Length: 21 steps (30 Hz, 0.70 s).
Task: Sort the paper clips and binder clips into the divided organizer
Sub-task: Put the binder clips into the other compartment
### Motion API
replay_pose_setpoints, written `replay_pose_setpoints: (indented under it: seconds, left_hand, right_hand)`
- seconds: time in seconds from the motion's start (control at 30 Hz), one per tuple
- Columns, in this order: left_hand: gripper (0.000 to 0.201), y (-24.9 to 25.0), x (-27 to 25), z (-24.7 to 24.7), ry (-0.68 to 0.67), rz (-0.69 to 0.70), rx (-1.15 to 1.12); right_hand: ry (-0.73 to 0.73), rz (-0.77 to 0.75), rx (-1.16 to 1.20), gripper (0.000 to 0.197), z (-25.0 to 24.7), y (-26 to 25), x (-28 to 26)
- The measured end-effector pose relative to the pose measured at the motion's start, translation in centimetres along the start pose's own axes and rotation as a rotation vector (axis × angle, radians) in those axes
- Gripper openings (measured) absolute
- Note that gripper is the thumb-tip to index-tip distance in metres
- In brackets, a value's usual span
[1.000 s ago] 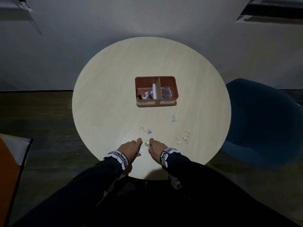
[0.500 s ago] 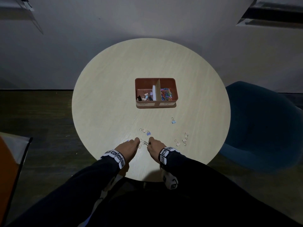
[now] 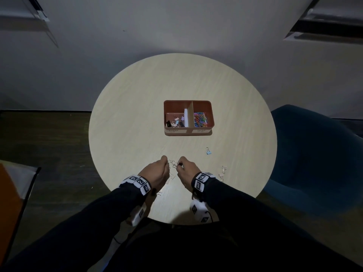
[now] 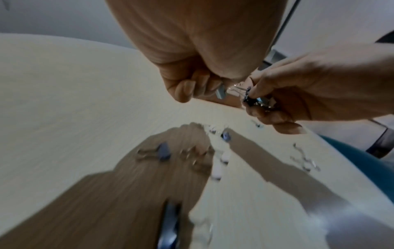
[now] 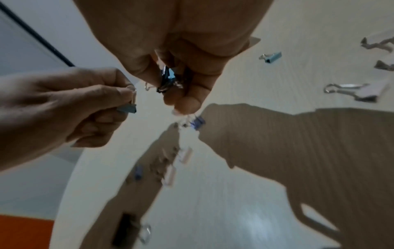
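The brown divided organizer point(image 3: 188, 132) stands at the table's middle, with binder clips in its left compartment and coloured paper clips in its right. Both hands hover side by side above the near part of the table. My left hand point(image 3: 166, 163) pinches a grey-blue binder clip point(image 5: 127, 107) by its wire handle. My right hand point(image 3: 179, 165) grips a small bunch of binder clips point(image 5: 168, 79), dark and blue. Loose binder clips lie on the table: a blue one point(image 3: 208, 152), white ones point(image 3: 223, 172) at the right, and several under the hands point(image 3: 171, 176).
The round pale wooden table point(image 3: 137, 114) ends just behind my wrists. A blue chair point(image 3: 314, 154) stands close at the right. An orange object point(image 3: 9, 203) sits on the floor at the left. A black binder clip point(image 3: 157, 192) lies near my left wrist.
Both hands have risen off the table and moved a little forward, each carrying clips picked up from the near pile.
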<state>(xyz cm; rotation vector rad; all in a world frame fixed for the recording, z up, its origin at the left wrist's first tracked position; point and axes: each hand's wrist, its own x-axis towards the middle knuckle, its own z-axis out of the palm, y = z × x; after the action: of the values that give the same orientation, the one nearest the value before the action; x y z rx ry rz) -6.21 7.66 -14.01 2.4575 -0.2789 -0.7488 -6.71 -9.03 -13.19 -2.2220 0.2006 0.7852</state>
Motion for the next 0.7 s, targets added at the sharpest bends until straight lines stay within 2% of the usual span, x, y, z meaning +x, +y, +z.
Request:
replay_pose_setpoints:
  seconds: [0.13,0.3,0.37,0.5,0.7]
  left_hand:
    - [0.017,2.2,2.4,-2.8,0.088,0.042,-0.056]
    - [0.018,4.9,6.5,-6.7,0.269,0.109,-0.051]
    - [0.014,5.6,8.3,-8.1,0.309,0.089,-0.021]
    - [0.008,6.2,11.5,-10.1,0.297,0.01,0.087]
    - [0.022,6.0,14.0,-10.6,0.215,-0.029,0.193]
  right_hand:
    - [0.072,-0.03,0.17,0.008,-2.7,-1.6,1.4]
    - [0.177,-0.088,0.148,0.005,-7.5,-4.4,4.1]
    - [0.231,-0.097,0.089,0.012,-9.3,-5.6,5.3]
    - [0.273,-0.092,-0.113,0.019,-11.9,-7.5,8.0]
    - [0.175,-0.01,-0.271,0.02,-12.4,-8.7,11.4]
